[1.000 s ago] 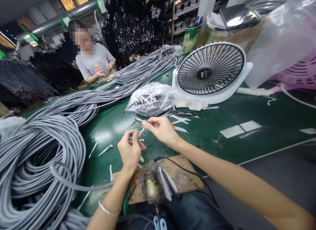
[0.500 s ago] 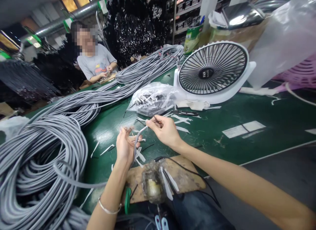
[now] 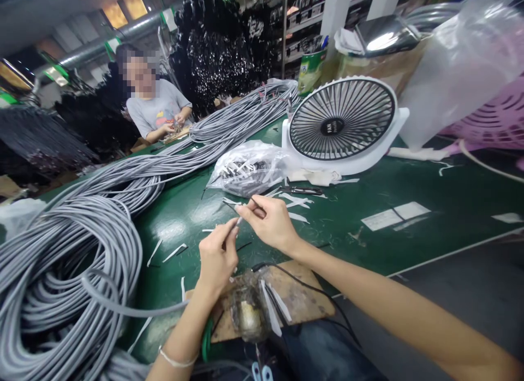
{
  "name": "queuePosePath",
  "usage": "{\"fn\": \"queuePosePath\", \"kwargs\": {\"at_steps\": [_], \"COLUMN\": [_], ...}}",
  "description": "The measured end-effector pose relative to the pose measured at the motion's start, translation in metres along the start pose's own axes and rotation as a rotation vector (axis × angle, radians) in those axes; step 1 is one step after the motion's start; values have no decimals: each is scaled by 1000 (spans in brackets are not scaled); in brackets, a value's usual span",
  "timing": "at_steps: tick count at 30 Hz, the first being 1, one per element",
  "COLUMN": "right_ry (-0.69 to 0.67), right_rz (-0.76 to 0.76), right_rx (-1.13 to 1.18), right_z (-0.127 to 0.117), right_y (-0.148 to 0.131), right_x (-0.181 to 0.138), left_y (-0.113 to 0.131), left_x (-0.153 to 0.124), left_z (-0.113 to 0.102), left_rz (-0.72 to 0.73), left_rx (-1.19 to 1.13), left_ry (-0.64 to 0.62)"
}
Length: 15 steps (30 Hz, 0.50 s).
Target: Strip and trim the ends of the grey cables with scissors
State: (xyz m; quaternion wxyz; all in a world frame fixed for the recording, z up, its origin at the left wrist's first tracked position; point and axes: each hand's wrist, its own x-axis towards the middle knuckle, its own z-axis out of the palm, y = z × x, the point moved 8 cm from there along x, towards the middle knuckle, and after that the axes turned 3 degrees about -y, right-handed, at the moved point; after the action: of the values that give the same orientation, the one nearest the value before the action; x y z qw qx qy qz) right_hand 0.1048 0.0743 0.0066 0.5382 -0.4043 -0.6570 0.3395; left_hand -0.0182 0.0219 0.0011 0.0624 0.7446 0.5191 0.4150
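Observation:
My left hand (image 3: 219, 252) is closed around a grey cable (image 3: 239, 221), thumb and fingers pinched close to its tip. Just to its right, my right hand (image 3: 270, 221) pinches a thin dark piece at that end; its exact kind is hidden by the fingers. A grey length (image 3: 139, 311) loops from the big cable coil (image 3: 126, 250) and passes behind my left wrist. Below the hands lies a stained board (image 3: 305, 291) bearing a taped block (image 3: 250, 315) with white strips beside it.
A white fan (image 3: 341, 124) stands beyond my hands, next to a clear plastic bag (image 3: 245, 168) of small pieces. Black snips (image 3: 301, 190) and white scraps lie on the green table (image 3: 335, 228). Scissors handles (image 3: 262, 371) show near my lap. Another person (image 3: 158, 108) works across the table.
My left hand has closed from loosely spread fingers into a pinch on the cable near its end, moving nearer the right hand. The right hand keeps its pinch. The view has shifted slightly.

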Motion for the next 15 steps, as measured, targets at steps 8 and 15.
{"fn": "queuePosePath", "kwargs": {"at_steps": [8, 15], "right_ry": [-300, -285], "right_rz": [208, -104], "right_rx": [279, -24], "right_z": [27, 29], "right_y": [22, -11], "right_x": [-1, -16], "left_y": [-26, -38], "left_x": [-6, -9], "left_z": [10, -4], "left_rz": [-391, -515], "left_rx": [-560, -538], "left_ry": [-73, 141]}}
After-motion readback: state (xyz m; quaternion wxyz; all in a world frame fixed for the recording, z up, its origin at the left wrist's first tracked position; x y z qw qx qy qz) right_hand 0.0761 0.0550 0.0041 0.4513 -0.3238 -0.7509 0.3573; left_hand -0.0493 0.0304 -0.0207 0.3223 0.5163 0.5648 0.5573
